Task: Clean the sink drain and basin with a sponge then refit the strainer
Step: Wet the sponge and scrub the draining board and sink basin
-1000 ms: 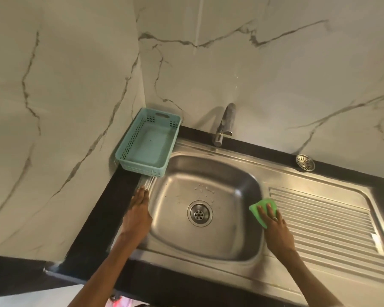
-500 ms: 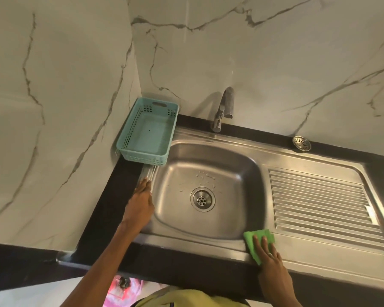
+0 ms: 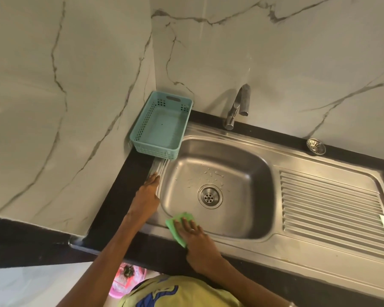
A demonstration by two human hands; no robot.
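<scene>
A steel sink basin (image 3: 242, 173) has a round drain (image 3: 210, 196) at its bottom, with water drops behind it. My right hand (image 3: 195, 238) presses a green sponge (image 3: 177, 224) flat against the basin's near rim, left of the drain, fingers straight. My left hand (image 3: 148, 196) rests flat on the sink's left rim, holding nothing. The loose metal strainer (image 3: 316, 146) lies on the black counter behind the drainboard, near the wall.
A teal plastic basket (image 3: 162, 127) sits at the back left corner, partly over the sink rim. A steel tap (image 3: 238, 106) rises behind the basin. The ribbed drainboard (image 3: 333, 204) lies to the right. Marble walls stand at the left and back.
My right hand has slid the sponge from the basin's right rim along the near rim to its left part. My left hand has stayed on the left rim.
</scene>
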